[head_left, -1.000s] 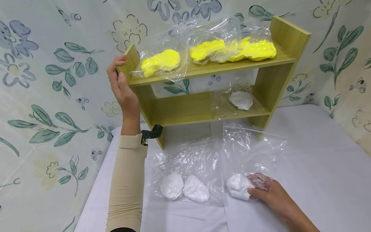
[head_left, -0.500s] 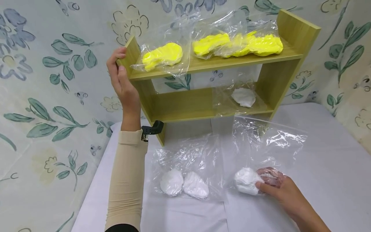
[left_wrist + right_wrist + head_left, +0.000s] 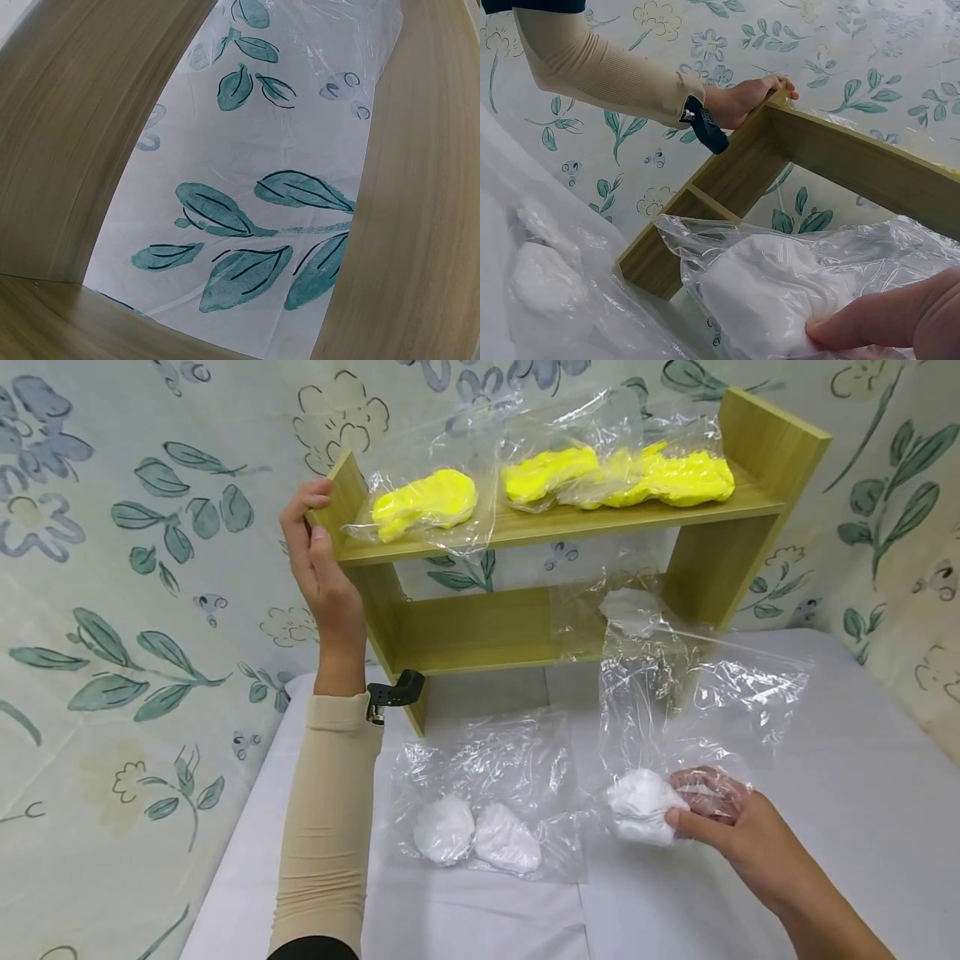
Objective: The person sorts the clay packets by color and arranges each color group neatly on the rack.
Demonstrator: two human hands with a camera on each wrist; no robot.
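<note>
My left hand [image 3: 327, 581] grips the top of the left side panel of a small two-tier wooden shelf [image 3: 472, 622], fingers curled over its edge. The right wrist view also shows that hand [image 3: 748, 99] on the corner. My right hand [image 3: 731, 827] holds a clear plastic bag [image 3: 750, 685] with a soft white lump [image 3: 641, 806] inside, the thumb pressing into the lump. The bag's loose upper part stands up in front of the lower tier. There it overlaps another bagged white lump [image 3: 628, 608]. In the left wrist view only shelf boards [image 3: 90, 127] and the backdrop show.
Bagged yellow lumps [image 3: 431, 502] lie along the upper tier. Two more white lumps in clear plastic [image 3: 508, 839] lie on the white-covered table [image 3: 480, 914] before the shelf. Floral cloth [image 3: 150, 735] hangs close behind and beside it.
My right hand has lifted the bagged white lump and moved it to the right and up toward the shelf. My left hand keeps its grip; the head view has shifted slightly.
</note>
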